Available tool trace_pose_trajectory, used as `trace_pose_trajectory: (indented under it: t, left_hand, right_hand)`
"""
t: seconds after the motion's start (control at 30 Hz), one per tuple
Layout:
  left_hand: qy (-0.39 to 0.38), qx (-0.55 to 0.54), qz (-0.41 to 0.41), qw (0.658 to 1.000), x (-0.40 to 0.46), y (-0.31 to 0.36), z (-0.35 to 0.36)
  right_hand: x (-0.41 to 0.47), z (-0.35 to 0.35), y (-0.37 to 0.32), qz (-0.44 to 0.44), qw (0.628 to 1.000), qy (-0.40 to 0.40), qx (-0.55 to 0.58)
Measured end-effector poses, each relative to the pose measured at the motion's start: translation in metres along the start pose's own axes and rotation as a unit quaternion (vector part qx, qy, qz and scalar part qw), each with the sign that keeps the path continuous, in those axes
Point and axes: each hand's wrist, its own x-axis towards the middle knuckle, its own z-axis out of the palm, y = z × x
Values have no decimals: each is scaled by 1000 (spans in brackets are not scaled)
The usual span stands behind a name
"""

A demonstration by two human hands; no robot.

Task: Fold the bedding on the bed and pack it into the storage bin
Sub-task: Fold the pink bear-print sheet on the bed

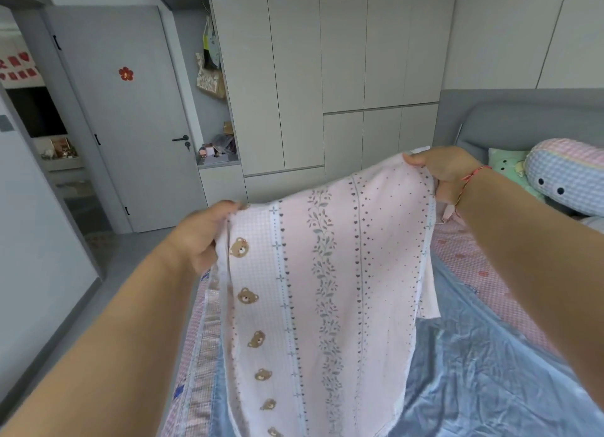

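A grey door (pixel 130 116) and pale wardrobes (pixel 327 70) stand behind a bed (pixel 464 256) covered by a blue quilt (pixel 474 371). Above the bed, a pink patterned sheet (pixel 323 292) hangs stretched between both hands. The left hand (pixel 202 237) and right hand (pixel 447 168) each pinch a top corner.

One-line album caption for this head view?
Both hands, left and right, hold up a pink bear-printed cotton sheet over the bed.
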Motion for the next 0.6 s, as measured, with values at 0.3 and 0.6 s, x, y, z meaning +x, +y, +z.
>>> trace_pose_trajectory:
  t: [0.3,0.6]
  left_hand:
    - [-44,-108,-79,990,-20,-14,3]
    - [-91,-88,-264,956,-20,-43,8]
  right_hand:
    - [1,18,24,55,998,-12,43]
    - [3,29,45,75,996,-30,40]
